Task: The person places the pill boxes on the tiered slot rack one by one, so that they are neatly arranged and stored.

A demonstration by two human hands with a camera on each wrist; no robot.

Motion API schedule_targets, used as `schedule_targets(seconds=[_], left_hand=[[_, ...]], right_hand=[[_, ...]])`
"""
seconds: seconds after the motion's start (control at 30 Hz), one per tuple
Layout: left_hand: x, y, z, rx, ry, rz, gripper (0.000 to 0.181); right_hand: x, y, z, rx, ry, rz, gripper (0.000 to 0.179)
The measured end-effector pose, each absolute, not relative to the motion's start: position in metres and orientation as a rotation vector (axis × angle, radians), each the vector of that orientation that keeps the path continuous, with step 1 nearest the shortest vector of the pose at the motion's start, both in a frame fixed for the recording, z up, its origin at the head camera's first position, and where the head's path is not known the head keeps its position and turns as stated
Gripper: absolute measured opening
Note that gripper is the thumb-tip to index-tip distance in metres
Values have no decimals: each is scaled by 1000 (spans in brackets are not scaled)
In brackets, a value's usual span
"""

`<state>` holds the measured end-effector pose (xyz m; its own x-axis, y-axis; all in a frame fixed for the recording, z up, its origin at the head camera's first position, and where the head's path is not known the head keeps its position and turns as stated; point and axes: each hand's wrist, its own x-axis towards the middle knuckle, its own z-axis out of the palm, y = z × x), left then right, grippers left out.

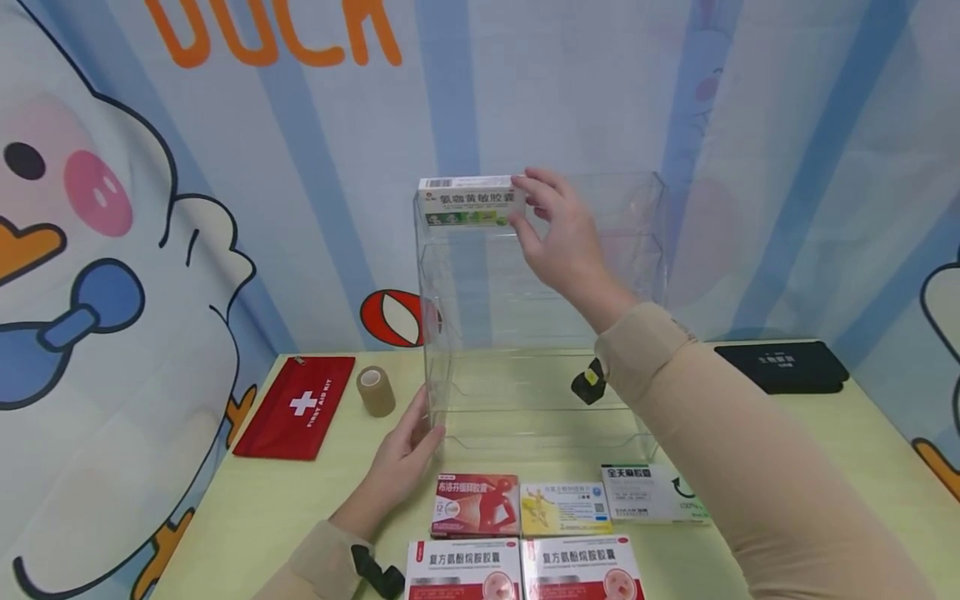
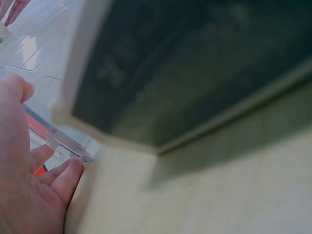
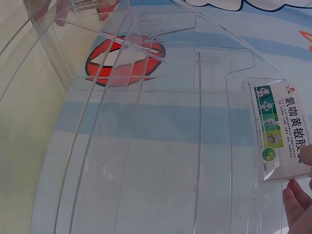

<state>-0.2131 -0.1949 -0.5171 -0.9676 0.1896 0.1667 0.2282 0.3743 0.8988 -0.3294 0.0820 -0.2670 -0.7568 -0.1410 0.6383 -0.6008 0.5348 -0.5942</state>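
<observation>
A clear acrylic display rack point(image 1: 540, 423) with several tiers stands on the table. On its top tier, at the left end, sits a white and green medicine box point(image 1: 468, 207), upright. My right hand point(image 1: 562, 237) pinches the right end of this box; in the right wrist view the thumb lies on its printed front point(image 3: 280, 131). Low on the rack's left side, my left hand point(image 1: 401, 467) grips the edge, thumb in front and fingers around the side. In the left wrist view, a dark blurred box side point(image 2: 195, 73) fills much of the picture.
Before the rack lie a red box point(image 1: 475, 505), a yellow-white box point(image 1: 566, 508), a white-green box point(image 1: 648, 493) and two red-white boxes point(image 1: 462, 571). A red first aid pouch point(image 1: 292, 408) and tan tape roll point(image 1: 376, 392) lie left, a black pouch point(image 1: 783, 367) right.
</observation>
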Motion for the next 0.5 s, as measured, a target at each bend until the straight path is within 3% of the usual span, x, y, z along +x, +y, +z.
schedule_targets(seconds=[0.5], left_hand=[[-212, -195, -516, -390, -2574, -1688, 77]], right_hand=[[-291, 116, -306, 615, -2134, 1340, 53]])
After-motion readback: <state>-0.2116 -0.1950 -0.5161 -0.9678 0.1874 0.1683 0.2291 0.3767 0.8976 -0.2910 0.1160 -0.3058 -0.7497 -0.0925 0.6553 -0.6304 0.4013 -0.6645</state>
